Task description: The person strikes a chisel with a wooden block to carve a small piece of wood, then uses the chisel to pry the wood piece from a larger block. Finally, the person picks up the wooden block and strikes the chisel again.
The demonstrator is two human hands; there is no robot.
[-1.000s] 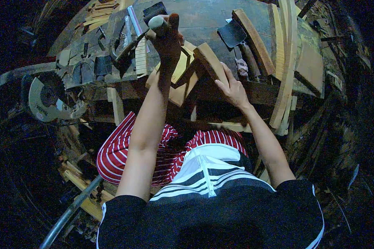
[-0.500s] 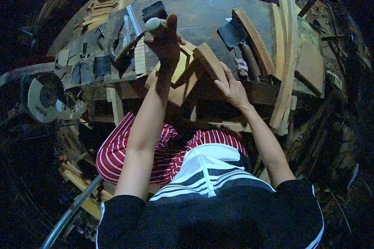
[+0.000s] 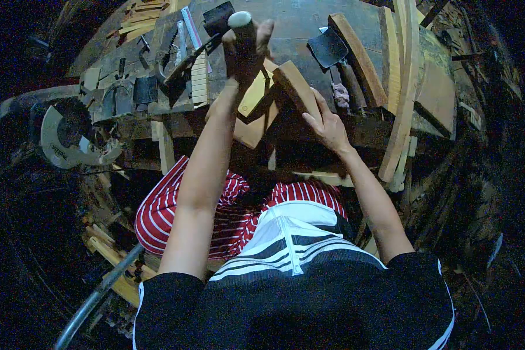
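My left hand (image 3: 248,49) is raised over the bench, its fingers closed round a handled tool with a pale, rounded end (image 3: 240,20). Its working end cannot be made out. My right hand (image 3: 328,122) grips the near end of a thick wooden block (image 3: 297,87), with the thumb on its left side. That block slants up and left, its far end beside a yellowish wooden piece (image 3: 255,96). Below them, a paler wooden block (image 3: 252,131) juts over the bench's front edge. Shadow hides where these pieces meet.
On the dark workbench (image 3: 280,32) lie a black flat blade (image 3: 328,48), a long timber (image 3: 359,58) and several hand tools at left. Long boards (image 3: 403,93) lean at the right. A circular-saw guard (image 3: 58,137) shows at far left. A metal pipe (image 3: 96,300) lies lower left.
My left hand has moved slightly up and right with the tool, whose pale end has turned more upward. My right hand and the wooden block stay almost still.
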